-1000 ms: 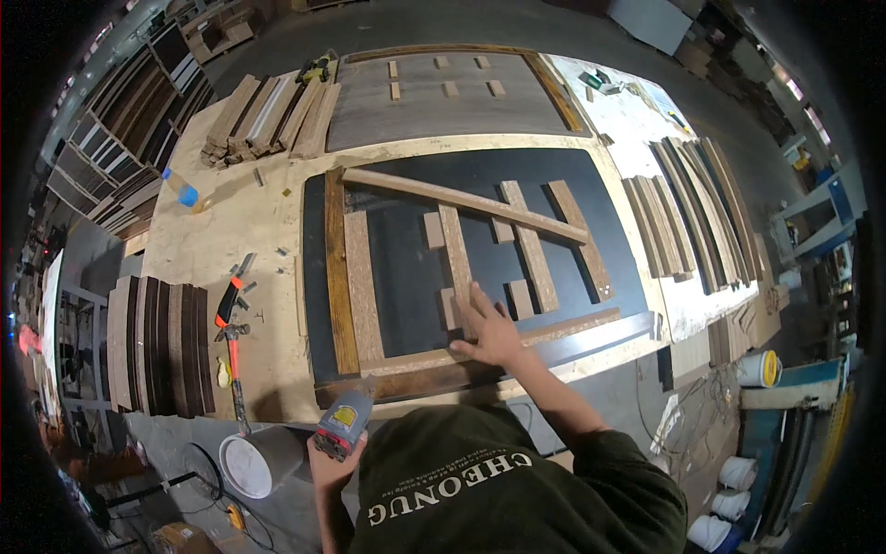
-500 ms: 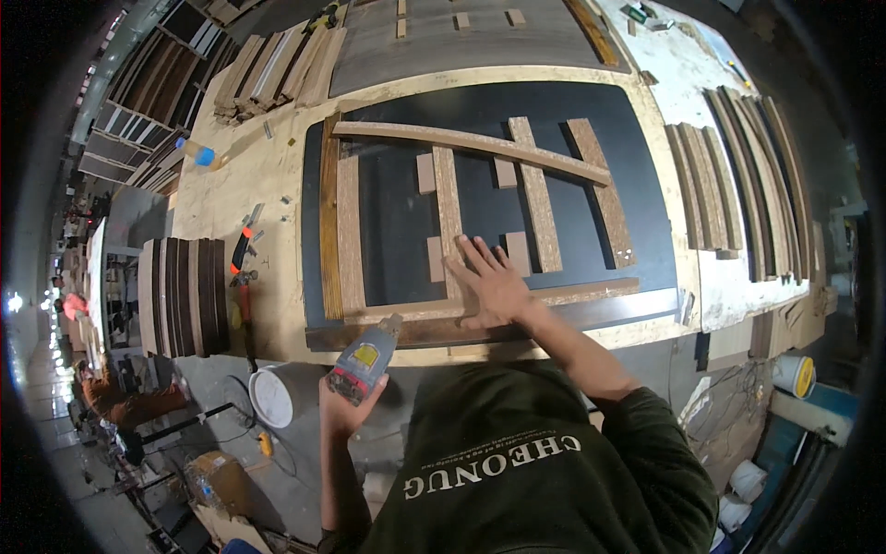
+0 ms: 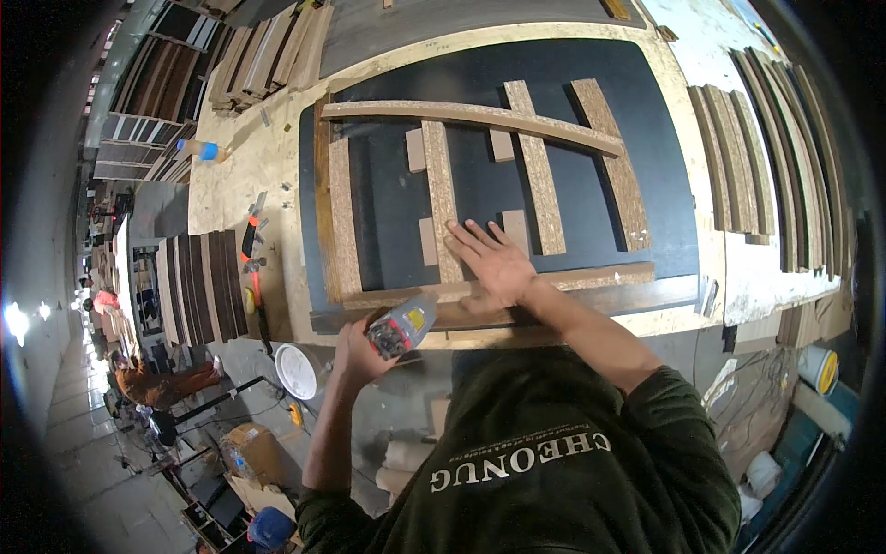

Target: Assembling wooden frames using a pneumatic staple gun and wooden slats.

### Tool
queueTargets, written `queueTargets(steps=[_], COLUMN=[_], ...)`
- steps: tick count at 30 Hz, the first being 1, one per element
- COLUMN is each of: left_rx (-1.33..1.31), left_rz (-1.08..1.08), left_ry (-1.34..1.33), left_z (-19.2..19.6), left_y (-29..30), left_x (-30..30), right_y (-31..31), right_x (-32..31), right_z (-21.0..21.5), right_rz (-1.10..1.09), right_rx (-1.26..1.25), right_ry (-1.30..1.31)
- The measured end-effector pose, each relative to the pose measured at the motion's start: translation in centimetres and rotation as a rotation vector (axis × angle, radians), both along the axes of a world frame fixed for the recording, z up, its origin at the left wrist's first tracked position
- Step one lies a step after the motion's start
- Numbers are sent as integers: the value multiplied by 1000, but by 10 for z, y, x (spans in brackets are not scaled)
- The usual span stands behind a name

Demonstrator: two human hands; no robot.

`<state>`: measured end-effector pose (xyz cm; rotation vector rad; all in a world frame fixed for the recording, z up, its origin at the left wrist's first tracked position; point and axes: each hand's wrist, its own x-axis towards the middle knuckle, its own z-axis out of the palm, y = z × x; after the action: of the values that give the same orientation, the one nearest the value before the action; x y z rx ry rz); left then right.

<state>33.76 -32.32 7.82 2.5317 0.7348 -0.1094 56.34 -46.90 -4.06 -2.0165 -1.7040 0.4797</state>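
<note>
My left hand is closed round a grey glue bottle with a yellow label and a red and dark base. The bottle lies tilted, its narrow end toward the near wooden strip. Fingers spread, my right hand rests flat where an upright strip meets that near strip. Several upright strips and small blocks lie on a black panel. One long strip crosses over the uprights at the far side. My right palm hides part of the joint beneath it.
An orange cutter and a hammer lie left of the panel. Stacked strips stand at left and right. A small blue-capped bottle lies farther left. A white bucket stands below the table.
My left hand has brought the glue bottle up and right, closer to the near strip, and tilted it over. The right hand keeps its place on the wood while the view shifts slightly.
</note>
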Motion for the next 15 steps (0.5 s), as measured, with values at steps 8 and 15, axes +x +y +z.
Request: queueTargets(steps=[8,15], left_rx=[-87,-216], left_rz=[11,-50], left_ry=[265,295], left_z=[-9,7], left_y=[15,15], left_x=[37,65], right_y=[0,0], right_x=[0,1], right_z=[5,3], right_rz=[-16,-36], right_rx=[-6,36], right_ry=[34,33])
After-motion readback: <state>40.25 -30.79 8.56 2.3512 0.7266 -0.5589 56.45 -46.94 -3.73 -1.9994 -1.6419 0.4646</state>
